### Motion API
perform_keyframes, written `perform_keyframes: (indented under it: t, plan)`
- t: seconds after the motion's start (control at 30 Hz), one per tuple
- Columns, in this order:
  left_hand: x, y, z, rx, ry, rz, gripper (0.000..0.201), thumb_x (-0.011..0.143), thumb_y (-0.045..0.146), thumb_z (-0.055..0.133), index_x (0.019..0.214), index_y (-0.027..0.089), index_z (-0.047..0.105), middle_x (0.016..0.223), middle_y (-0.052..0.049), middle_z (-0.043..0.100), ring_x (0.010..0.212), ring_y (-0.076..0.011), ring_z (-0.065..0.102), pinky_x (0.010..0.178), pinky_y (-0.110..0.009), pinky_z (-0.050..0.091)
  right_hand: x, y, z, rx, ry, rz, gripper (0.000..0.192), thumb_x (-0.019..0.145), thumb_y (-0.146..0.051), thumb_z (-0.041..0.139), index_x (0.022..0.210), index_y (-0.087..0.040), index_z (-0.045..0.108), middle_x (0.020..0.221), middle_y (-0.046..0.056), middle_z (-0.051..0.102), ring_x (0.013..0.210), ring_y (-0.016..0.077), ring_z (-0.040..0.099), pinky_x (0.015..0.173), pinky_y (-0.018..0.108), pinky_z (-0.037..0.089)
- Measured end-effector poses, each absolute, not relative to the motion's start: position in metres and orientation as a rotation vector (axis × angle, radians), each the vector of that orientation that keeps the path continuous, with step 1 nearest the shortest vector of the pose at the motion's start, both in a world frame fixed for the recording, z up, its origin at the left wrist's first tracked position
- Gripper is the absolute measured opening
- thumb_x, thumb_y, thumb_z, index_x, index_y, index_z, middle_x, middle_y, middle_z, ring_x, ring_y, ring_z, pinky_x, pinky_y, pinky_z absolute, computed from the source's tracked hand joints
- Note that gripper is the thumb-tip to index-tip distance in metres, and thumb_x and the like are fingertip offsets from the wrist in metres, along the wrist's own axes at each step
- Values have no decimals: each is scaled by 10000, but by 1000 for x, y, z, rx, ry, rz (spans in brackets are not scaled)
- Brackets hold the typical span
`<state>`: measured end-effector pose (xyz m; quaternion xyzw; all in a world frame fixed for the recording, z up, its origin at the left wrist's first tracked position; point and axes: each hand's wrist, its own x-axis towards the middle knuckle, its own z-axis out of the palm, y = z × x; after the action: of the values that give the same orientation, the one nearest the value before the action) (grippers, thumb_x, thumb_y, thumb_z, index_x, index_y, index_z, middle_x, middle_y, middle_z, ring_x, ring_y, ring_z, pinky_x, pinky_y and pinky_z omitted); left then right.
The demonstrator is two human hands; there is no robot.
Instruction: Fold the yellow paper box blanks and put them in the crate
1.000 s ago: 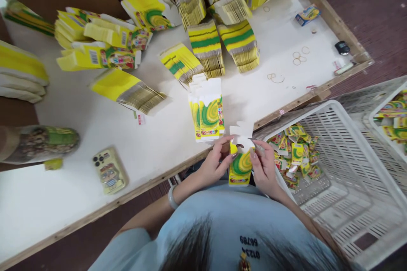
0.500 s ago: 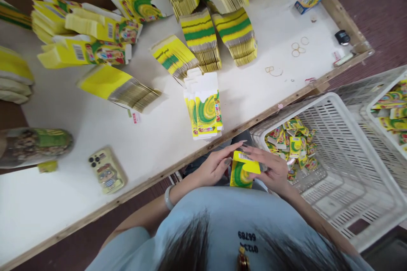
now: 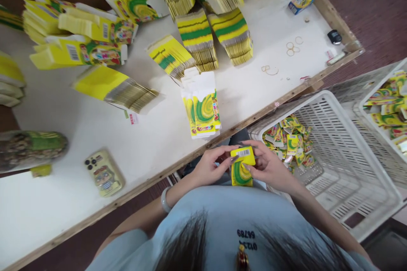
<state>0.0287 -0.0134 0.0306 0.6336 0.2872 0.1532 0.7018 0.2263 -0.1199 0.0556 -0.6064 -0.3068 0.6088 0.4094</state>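
**Top flap down, carton pinched in both hands**

Since a second ago the white top flap has gone from standing up to folded over; the barcode panel now faces up and both hands sit a bit lower toward the lap.

Left hand (image 3: pixel 212 165) and right hand (image 3: pixel 269 166) both pinch the small carton (image 3: pixel 242 168), thumbs and fingertips pressing its top end. It's off the desk (image 3: pixel 159 135), held just past the near edge, above the person's lap.

Risks, as I judge them:
- Thin card with glossy print: uneven thumb pressure could crease the panel or let the tuck flap skew and pop back.
- Slick surface, light grip: it could slip down between lap and desk edge.
- Elbow room is tight; the flat carton stack (image 3: pixel 203 108) sits near the edge and could get nudged off.

Materials: flat yellow-green printed card blanks, fanned in bundles; white slotted plastic crate (image 3: pixel 349 144) at right, rigid, holding loose small packets (image 3: pixel 291 139). Phone (image 3: pixel 103 172) lies on the desk at left. Rubber bands (image 3: pixel 292 48) lie scattered far side.
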Motion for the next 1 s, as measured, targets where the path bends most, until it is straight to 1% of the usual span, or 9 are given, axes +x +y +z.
perform_keyframes:
  t: [0.2, 0.43, 0.57, 0.63, 0.7, 0.77, 0.83, 0.93, 1.0]
  plan:
    - [23, -13, 25, 1490, 582, 363, 443, 976, 499, 618, 1287, 195, 705, 1007, -111, 788, 747, -186, 702, 682, -290, 576, 236, -117, 52, -1399, -898, 1638, 564, 877, -378, 744, 1416, -255, 631, 1099, 65, 812, 856, 188, 780, 742, 338, 666]
    - [31, 44, 46, 2095, 437, 525, 523, 908, 604, 666, 1296, 254, 693, 1069, -98, 758, 975, -262, 701, 890, -402, 565, 249, -127, 28, -1684, -805, 1085, 366, 923, -562, 651, 1048, -242, 781, 970, 79, 812, 811, 219, 751, 720, 370, 636]
    - [53, 139, 58, 2427, 694, 826, 628, 887, 613, 697, 1343, 186, 632, 1483, -195, 541, 1483, -410, 405, 1215, -678, 264, 309, -140, 35, -2206, -1080, 279, 492, 985, -578, 505, 1243, -204, 695, 1226, 188, 729, 1183, 368, 668, 1038, 621, 513]
    - [65, 186, 52, 2493, 733, 787, 632, 841, 641, 738, 1249, 163, 671, 1568, -207, 442, 1572, -458, 226, 1225, -752, 114, 331, -143, 38, -2385, -1191, -42, 641, 979, -609, 500, 1420, -150, 573, 1449, 260, 583, 1422, 449, 479, 1163, 742, 321]
    - [74, 220, 43, 2557, 674, 682, 491, 873, 609, 723, 1043, 148, 723, 1555, -183, 466, 1591, -444, 184, 1223, -772, 26, 335, -142, 38, -2389, -1248, -137, 756, 961, -636, 527, 1512, -121, 466, 1545, 284, 483, 1493, 462, 388, 1191, 755, 267]
    - [77, 238, 36, 2578, 622, 651, 404, 931, 545, 680, 887, 145, 719, 1459, -153, 571, 1583, -413, 237, 1227, -761, 48, 324, -132, 35, -2272, -1263, -74, 712, 962, -605, 553, 1496, -139, 483, 1502, 255, 540, 1443, 417, 474, 1184, 692, 352]
    - [75, 238, 39, 2522, 609, 734, 357, 976, 483, 635, 865, 151, 703, 1288, -127, 682, 1491, -362, 427, 1210, -701, 239, 301, -113, 35, -2106, -1234, 0, 570, 977, -523, 571, 1424, -169, 553, 1399, 206, 633, 1347, 359, 581, 1151, 616, 445]
    - [68, 212, 63, 2330, 645, 939, 264, 1000, 445, 612, 959, 192, 676, 935, -55, 745, 1037, -226, 719, 952, -430, 562, 259, -69, 45, -1832, -1229, 8, 445, 1008, -406, 556, 1406, -208, 552, 1350, 164, 663, 1298, 312, 631, 1111, 563, 508]
    - [66, 184, 86, 2240, 666, 1050, 233, 1007, 447, 605, 985, 220, 653, 769, -8, 705, 757, -157, 703, 739, -296, 569, 235, -35, 56, -1681, -1300, -68, 507, 1006, -410, 566, 1472, -231, 474, 1403, 163, 625, 1351, 323, 594, 1134, 584, 487]
